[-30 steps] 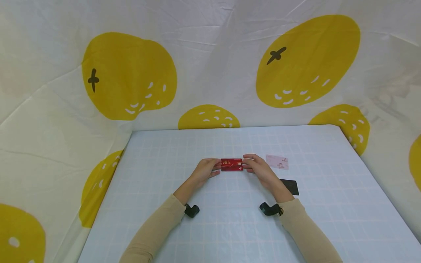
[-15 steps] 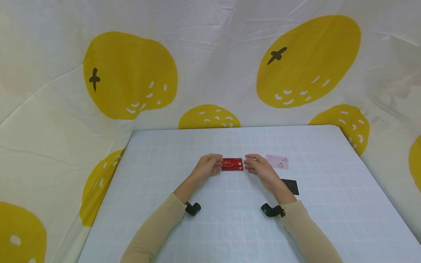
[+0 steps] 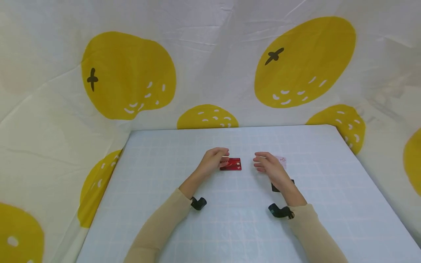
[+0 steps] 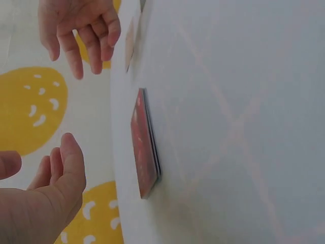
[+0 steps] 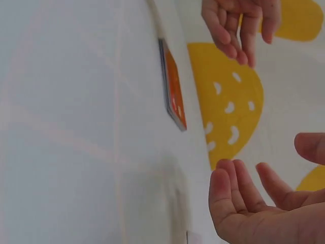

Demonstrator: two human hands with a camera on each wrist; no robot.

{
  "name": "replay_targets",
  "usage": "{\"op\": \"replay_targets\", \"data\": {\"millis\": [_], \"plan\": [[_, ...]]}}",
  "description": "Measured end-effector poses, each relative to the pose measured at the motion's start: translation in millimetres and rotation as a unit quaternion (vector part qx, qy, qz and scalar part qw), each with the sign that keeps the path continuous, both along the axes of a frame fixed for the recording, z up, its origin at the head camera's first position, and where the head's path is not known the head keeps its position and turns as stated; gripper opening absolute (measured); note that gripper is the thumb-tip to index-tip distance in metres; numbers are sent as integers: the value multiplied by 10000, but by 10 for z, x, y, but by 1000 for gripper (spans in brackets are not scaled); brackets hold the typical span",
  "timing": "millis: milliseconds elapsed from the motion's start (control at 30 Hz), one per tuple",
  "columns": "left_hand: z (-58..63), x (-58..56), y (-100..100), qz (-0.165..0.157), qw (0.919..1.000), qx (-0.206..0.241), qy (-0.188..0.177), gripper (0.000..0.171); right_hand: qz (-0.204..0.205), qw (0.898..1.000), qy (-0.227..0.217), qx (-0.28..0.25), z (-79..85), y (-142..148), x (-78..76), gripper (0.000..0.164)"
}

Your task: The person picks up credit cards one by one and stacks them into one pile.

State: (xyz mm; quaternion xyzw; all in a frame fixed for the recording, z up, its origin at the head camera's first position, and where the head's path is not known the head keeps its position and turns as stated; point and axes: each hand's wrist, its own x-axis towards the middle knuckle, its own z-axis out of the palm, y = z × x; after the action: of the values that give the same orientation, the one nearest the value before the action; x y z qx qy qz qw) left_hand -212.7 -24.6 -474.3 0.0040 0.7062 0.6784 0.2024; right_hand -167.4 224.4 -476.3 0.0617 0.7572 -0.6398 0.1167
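Note:
A red card (image 3: 235, 164) with a gold chip lies flat near the middle of the table. In the left wrist view the red card (image 4: 144, 147) shows a layered edge, like a small stack of cards. Above its left end hovers my left hand (image 3: 212, 161), fingers relaxed and apart from the card. My right hand (image 3: 272, 168) is held in the air to the right, its fingers loosely bent around nothing. Behind it a pale pink card (image 3: 281, 162) is partly hidden. The right wrist and hand also cover much of a black card (image 3: 275, 187).
A pale blue table cover (image 3: 230, 226) with a faint grid lies under everything. Behind the table's far edge hangs a white curtain (image 3: 213, 73) with large yellow fruit prints. Black wrist cameras (image 3: 198, 203) sit at both cuffs.
Both hands have let go of the red card's ends. The left hand has risen over its left end, while the right hand has drawn away to the right, in front of the pink card.

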Motion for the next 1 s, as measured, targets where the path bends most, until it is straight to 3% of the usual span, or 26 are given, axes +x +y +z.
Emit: {"op": "replay_targets", "data": {"millis": [333,633,767,1000], "plan": [[80,-207,481,-266,9990,-145,324,31,-550,9977,132,382,59,502,15,61],[92,-287,892,-769,9957,-260,441,37,-1157,9876,-204,1041,38,897,-17,66],[21,-317,1049,-832,9949,-405,407,36,-1379,9843,-356,1043,-151,1076,-112,63],[-117,-327,1316,-760,9927,-933,45,39,-1228,9825,-550,1287,-559,1361,-294,66]]}}
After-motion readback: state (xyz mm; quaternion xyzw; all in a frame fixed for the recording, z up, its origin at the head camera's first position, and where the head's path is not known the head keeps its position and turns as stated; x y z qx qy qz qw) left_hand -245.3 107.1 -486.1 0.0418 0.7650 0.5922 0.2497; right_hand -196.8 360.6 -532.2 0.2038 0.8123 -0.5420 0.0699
